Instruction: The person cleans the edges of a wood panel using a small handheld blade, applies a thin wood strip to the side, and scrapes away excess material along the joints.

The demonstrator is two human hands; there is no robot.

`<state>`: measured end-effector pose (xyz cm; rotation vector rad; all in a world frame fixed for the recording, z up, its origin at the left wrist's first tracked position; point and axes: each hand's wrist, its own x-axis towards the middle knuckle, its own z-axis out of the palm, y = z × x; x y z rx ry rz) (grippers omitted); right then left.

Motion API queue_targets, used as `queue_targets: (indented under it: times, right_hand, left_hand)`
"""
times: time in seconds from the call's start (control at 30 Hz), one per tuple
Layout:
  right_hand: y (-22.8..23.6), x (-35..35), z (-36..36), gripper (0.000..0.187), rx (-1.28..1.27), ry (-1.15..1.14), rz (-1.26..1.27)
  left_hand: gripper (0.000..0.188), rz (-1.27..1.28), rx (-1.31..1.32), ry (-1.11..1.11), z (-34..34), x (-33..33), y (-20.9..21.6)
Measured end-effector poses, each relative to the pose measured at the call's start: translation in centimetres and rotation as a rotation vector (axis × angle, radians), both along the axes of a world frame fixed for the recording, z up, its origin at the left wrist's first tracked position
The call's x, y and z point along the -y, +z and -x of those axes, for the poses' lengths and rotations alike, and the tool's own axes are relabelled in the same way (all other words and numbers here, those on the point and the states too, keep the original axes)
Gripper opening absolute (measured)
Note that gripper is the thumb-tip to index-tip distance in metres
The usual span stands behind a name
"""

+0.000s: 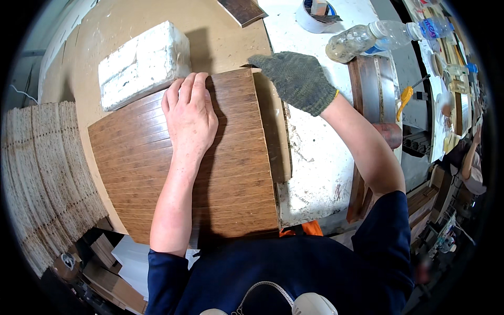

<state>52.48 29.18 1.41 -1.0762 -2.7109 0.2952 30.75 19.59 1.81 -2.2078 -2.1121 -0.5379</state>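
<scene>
a silvery chain [263, 283] hangs over the navy shirt [315, 268]. a printed blue label wraps a clear bottle [434, 28]. the brown slatted board [235, 157] lies in front; the bare left hand [190, 116] rests loosely, unclenched, over its far edge, the gloved right hand [295, 79] by its corner, grip impossible to tell.

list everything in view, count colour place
slatted panel: one, brown, centre
rectangular block: one, white, beyond panel
small board: one, dark brown, top
tub: one, white, top right
bottles: several, clear, upper right
wooden lengths: several, brown, right
tool handle: one, yellow, right
ribbed stack: one, beige, left
backing sheet: one, tan, under block
table: one, white, right of panel
other person: one, beige top, right
rim clutter: uncountable, mixed, right
shirt: one, navy, lower edge
left hand: one, bare, on panel
right hand: one, gloved green, panel's far corner
</scene>
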Motion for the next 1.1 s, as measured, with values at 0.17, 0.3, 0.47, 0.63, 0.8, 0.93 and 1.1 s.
queue_targets:
  times: [0.17,0.3,0.47,0.63,0.8,0.93,1.1]
  right_hand:
    - [-0.5,0.4,-0.3,0.048,0.038,0.071,-0.03]
    - [-2.7,11.6,-4.8,0.054,0.184,0.461,-0.538]
    - [-2.1,19.1,-6.5,0.057,-0.09,0.393,-0.364]
    - [1.1,9.3,-2.4,0.049,0.055,0.284,-0.055]
    - [-1.5,23.5,-8.2,0.049,-0.343,0.389,0.47]
    - [1.1,21.3,-8.6,0.055,-0.233,0.317,0.048]
    - [1.0,16.9,-5.7,0.061,-0.041,0.194,-0.057]
  left_hand:
    - [0.031,0.0,-0.027,-0.004,-0.1,-0.1,0.0]
    - [0.031,-0.018,-0.026,0.007,0.3,-0.1,0.1]
    - [0.031,-0.007,-0.025,-0.006,-0.2,-0.2,0.0]
    - [0.03,0.016,-0.024,0.005,0.4,0.2,-0.4]
    - [0.031,0.019,-0.036,0.005,-0.2,0.2,-0.3]
    - [0.03,-0.037,-0.033,-0.015,0.4,0.3,-0.5]
    - [0.032,-0.032,-0.049,-0.005,0.4,0.0,-0.8]
